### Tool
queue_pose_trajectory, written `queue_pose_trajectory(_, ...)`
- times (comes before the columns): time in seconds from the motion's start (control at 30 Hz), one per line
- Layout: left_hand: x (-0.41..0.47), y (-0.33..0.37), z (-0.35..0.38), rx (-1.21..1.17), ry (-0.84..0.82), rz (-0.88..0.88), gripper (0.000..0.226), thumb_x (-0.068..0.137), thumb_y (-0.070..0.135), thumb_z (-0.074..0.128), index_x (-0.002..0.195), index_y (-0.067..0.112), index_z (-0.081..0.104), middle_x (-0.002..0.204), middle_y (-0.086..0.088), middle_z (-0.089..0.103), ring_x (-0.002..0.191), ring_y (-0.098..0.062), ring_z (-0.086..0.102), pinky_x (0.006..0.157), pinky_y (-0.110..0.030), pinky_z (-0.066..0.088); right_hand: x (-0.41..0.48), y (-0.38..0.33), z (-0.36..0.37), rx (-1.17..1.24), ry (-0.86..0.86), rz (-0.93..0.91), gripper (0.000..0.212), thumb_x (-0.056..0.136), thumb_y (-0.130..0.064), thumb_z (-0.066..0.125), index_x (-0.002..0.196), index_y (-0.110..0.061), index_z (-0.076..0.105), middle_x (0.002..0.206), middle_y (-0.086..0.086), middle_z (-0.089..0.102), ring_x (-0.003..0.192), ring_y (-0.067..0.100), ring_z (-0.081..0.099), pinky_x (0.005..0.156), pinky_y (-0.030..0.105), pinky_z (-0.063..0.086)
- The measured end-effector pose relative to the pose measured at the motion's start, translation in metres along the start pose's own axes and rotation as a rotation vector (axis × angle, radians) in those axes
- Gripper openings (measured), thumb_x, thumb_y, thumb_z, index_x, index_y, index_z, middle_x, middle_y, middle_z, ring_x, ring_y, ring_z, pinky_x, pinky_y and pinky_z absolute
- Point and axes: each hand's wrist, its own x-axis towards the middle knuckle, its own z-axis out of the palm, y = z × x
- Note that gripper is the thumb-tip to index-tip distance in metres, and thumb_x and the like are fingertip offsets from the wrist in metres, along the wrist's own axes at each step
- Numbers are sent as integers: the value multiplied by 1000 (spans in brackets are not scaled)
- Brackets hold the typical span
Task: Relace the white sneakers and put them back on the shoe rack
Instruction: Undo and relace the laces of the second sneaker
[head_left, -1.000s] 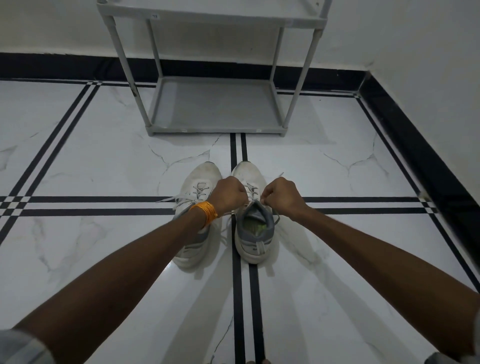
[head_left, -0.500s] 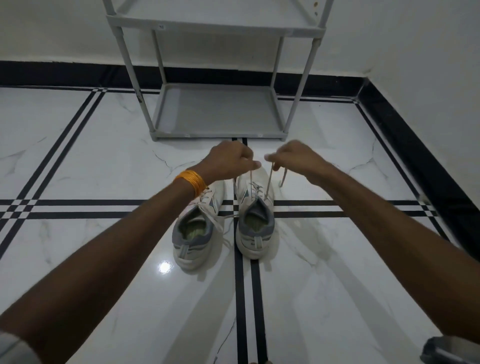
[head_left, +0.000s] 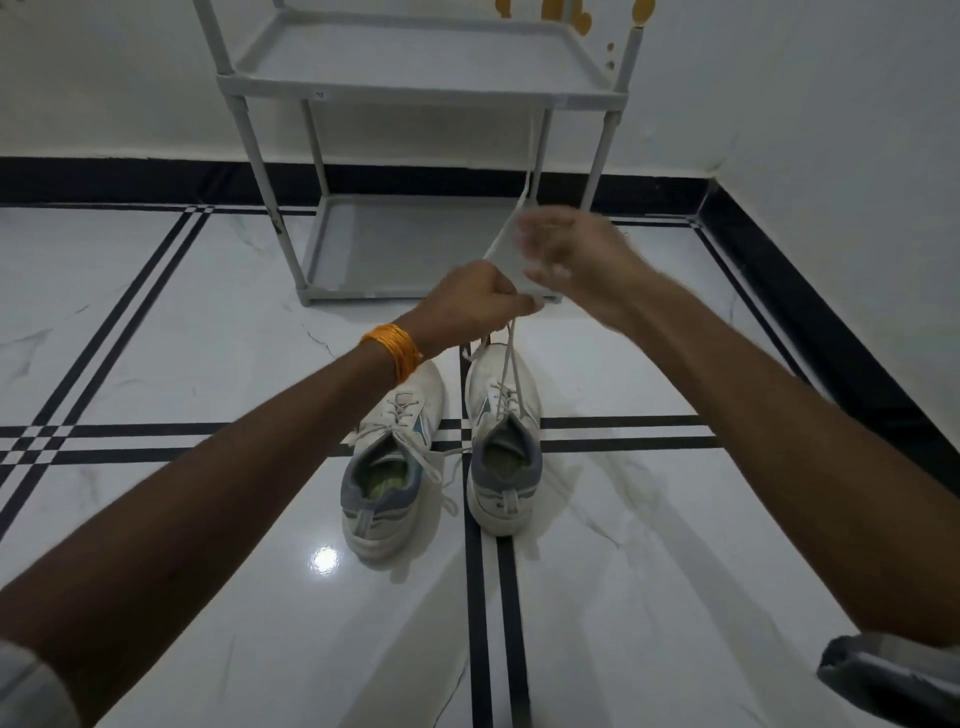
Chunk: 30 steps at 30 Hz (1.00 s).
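Compared with a second ago, both hands have risen from the tongue of the right sneaker (head_left: 502, 436) and now are high above its toe, in front of the shoe rack (head_left: 415, 93). The left hand (head_left: 470, 306) is closed in a pinch on the lace (head_left: 506, 364), which runs taut from the top eyelets up to its fingertips. The right hand (head_left: 576, 260) is blurred by motion; it seems to draw the free end of the lace upward and across, but I cannot tell exactly how its fingers are closed. I judge that the lace is being pulled tight, or a knot is being started, so the relacing of this shoe is near its end.

The left sneaker (head_left: 392, 457) stands just beside the right sneaker, on its left, with loose lace ends lying on the floor (head_left: 156, 312) between the two. Both shoes point toward the rack.

The lower shelf (head_left: 395, 244) of the rack, beyond the right sneaker's toe, is bare, and the path to it is open. To the right of the sneaker the wall (head_left: 857, 208) and its dark skirting come near, so there is more room on the left side.
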Motion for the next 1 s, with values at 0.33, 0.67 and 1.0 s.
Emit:
queue_pose_trajectory(0.33,-7,-7,-6,-481,-124,-263,22,89,26,52,81,10,66,64,2,57,50,-8,42,46,-20,31,-17,24,-15,-580,-239,81,17,79,-9,73,95,-3,75,88,11,69,80,11,55,72,28,44)
queue_pose_trajectory(0.67,-9,-15,-9,-400,6,-181,21,84,27,68,90,7,71,76,3,67,63,-8,52,51,-18,38,-22,2,-13,-294,-114,-64,25,93,-29,61,81,-8,62,69,3,54,61,12,49,57,24,39)
queue_pose_trajectory(1.0,-6,-12,31,205,429,244,22,69,-5,58,75,14,49,64,1,54,53,-14,46,53,-29,36,-8,-31,7,539,20,-78,7,91,-7,65,88,-1,67,81,11,69,75,15,70,67,20,59)
